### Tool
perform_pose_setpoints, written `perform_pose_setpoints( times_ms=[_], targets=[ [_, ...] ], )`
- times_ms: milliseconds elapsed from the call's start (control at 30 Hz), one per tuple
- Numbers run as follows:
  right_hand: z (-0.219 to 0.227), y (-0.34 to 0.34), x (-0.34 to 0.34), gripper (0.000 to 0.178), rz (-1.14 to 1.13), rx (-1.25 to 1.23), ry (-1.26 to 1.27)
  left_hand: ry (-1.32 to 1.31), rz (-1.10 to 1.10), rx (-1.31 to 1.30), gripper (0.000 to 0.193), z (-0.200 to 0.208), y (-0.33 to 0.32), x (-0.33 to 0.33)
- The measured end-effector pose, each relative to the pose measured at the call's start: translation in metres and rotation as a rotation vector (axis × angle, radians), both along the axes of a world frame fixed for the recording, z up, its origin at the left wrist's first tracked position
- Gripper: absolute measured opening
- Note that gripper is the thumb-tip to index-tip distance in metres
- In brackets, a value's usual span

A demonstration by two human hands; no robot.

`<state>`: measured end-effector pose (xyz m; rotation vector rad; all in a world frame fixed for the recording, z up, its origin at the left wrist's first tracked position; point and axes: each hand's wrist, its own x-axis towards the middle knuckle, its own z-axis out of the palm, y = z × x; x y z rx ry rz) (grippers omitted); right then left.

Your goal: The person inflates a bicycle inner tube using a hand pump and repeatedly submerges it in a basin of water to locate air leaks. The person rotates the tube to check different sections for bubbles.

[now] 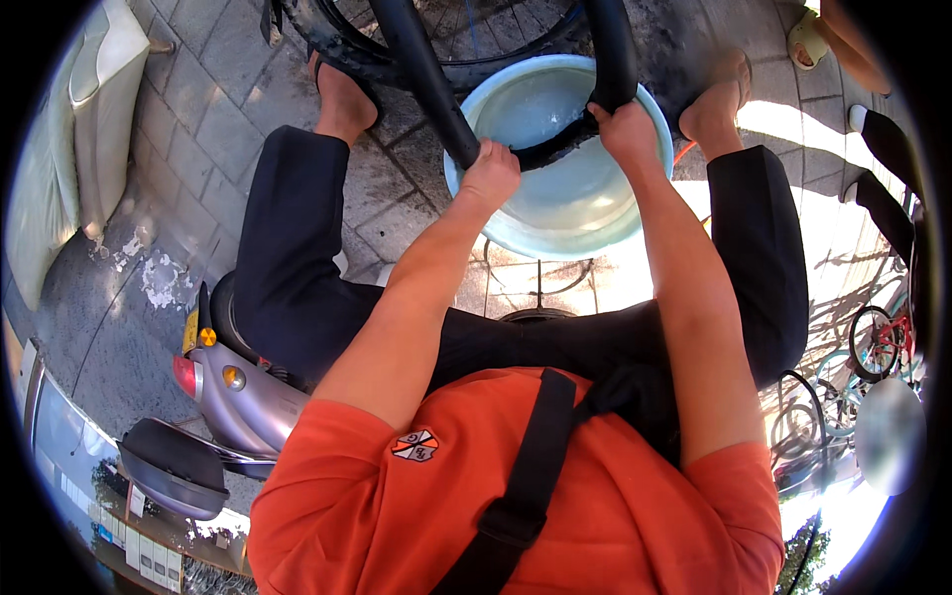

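While a shield-shaped emblem (415, 445) marks the orange shirt (635, 496) behind the grip, left hand (491, 175) and right hand (629, 133) clasp a black tube (424, 79) above the blue basin (565, 238).

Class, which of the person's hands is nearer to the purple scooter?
Left. The left hand grips the black tube over the left of the blue basin, ahead and right of the purple scooter; the right hand grips it farther right.

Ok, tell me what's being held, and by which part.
A black tube: the left hand and the right hand grip it at either end of the short stretch seen against the basin.
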<state>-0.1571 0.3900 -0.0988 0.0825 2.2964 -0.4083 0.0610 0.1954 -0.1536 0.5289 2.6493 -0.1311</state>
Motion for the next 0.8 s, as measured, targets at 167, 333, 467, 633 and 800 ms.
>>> perform_pose_setpoints(
  times_ms=[167, 333, 467, 633, 800],
  targets=[
    [-0.008, 0.007, 0.001, 0.049, 0.038, 0.002, 0.046, 0.020, -0.003, 0.022, 0.021, 0.001, -0.001, -0.006],
    [-0.004, 0.002, -0.005, 0.047, 0.066, 0.017, -0.007, -0.010, 0.023, 0.037, 0.018, -0.002, -0.001, -0.009],
    [-0.003, 0.003, -0.005, 0.047, 0.082, 0.041, -0.011, 0.003, -0.010, 0.029, 0.017, -0.001, -0.002, -0.009],
    [-0.002, 0.001, -0.007, 0.048, 0.091, 0.050, -0.031, 0.006, -0.016, 0.019, 0.017, 0.000, -0.004, -0.009],
    [0.000, -0.001, -0.008, 0.051, 0.066, 0.066, -0.064, -0.007, -0.034, -0.011, 0.017, 0.002, -0.002, -0.010]
  ],
)
